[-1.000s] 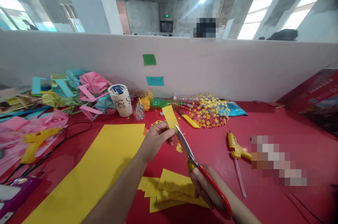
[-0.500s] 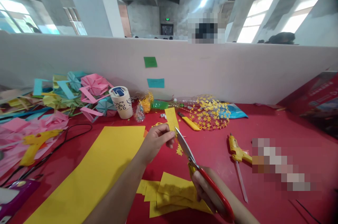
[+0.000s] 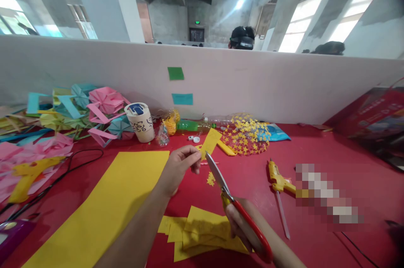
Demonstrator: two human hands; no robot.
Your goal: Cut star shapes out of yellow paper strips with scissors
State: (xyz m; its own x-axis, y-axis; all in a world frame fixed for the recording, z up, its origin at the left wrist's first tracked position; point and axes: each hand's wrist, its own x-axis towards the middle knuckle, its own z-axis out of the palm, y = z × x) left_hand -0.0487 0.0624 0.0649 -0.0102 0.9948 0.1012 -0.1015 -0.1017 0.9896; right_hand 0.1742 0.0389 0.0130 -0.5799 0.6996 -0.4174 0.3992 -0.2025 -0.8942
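Pinched in my left hand (image 3: 181, 168) is a small strip of yellow paper (image 3: 211, 141), held up over the red table. My right hand (image 3: 241, 221) grips red-handled scissors (image 3: 252, 226), whose blades point up and left with the tips at the strip's lower edge. Below the hands lies a stack of yellow paper pieces (image 3: 205, 234), partly under my right hand. Small yellow star cutouts (image 3: 211, 179) rest on the table beside the blades. A large yellow sheet (image 3: 110, 200) lies at the left, partly behind my left forearm.
Behind stand a white cup (image 3: 140, 127), a green bottle (image 3: 192, 126) and a clear bag of yellow stars (image 3: 248, 135). Yellow glue guns lie right (image 3: 277, 177) and left (image 3: 23, 179). Folded pink and blue paper (image 3: 109, 99) fills the back left. A person's head (image 3: 242, 38) shows beyond the partition.
The yellow strip has tilted to the right in my left hand. The whole view has shifted slightly, so table items appear further left. Both hands keep their holds.
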